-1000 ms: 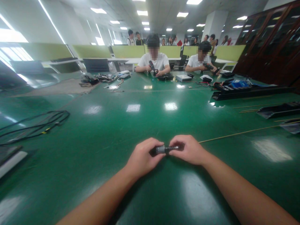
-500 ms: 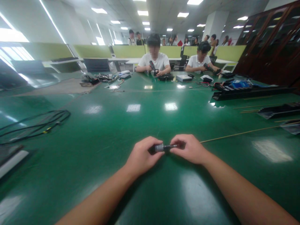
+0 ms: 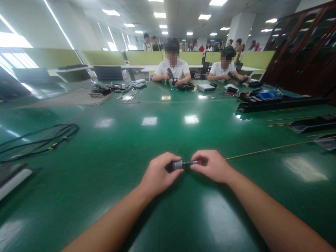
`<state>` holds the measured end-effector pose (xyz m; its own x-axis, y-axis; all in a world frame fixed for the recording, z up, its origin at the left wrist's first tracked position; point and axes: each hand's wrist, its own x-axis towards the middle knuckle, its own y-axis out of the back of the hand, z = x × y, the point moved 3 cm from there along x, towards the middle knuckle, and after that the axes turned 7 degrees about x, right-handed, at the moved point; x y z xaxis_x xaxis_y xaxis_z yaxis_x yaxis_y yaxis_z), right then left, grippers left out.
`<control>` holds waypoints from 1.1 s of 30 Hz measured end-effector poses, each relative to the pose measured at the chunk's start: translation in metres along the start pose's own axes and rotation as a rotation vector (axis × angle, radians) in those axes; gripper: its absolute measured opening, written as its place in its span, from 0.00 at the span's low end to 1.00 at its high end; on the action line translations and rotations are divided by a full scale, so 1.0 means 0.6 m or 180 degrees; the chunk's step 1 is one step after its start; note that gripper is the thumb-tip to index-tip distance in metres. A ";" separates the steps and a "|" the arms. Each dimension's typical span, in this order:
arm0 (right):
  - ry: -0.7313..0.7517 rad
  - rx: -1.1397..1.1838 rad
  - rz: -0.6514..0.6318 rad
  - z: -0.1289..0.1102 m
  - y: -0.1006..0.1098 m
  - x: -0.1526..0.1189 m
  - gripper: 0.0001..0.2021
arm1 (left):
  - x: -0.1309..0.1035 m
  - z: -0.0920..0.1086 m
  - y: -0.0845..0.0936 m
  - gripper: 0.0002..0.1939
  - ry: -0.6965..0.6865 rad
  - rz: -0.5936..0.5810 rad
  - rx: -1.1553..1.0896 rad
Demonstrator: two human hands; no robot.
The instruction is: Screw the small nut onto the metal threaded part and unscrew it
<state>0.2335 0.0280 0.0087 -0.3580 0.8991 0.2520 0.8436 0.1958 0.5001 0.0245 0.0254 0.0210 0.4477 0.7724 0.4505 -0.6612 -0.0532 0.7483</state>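
1. Over the green table (image 3: 126,136), the left hand (image 3: 157,173) pinches the thick end of the grey-and-black cylindrical piece (image 3: 177,165), partly hiding it.
2. The right hand (image 3: 213,166) pinches its thin shaft; the far tip is hard to make out in shadow.
3. The piece lies roughly level between the 2 hands.
4. The frame cuts off a pale-edged object (image 3: 16,184) at left.
5. Any lettering on the piece is too blurred to read.

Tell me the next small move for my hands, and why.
Maybe pinch the slim end of the grey-and-black tool firmly with your right hand: that hand curls around it, though contact is unclear, while your left hand grips the wider part.
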 end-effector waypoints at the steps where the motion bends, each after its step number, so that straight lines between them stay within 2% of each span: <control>1: -0.0005 -0.0003 0.0009 0.000 0.000 0.000 0.03 | 0.000 0.000 0.000 0.12 0.0002 -0.0002 -0.0004; 33: -0.0052 -0.0043 0.0061 0.005 0.008 0.002 0.04 | 0.002 -0.007 0.004 0.12 -0.0016 0.0090 0.0060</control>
<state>0.2384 0.0309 0.0087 -0.3353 0.9088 0.2481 0.8446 0.1733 0.5065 0.0210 0.0289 0.0212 0.4321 0.7672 0.4740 -0.6621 -0.0869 0.7443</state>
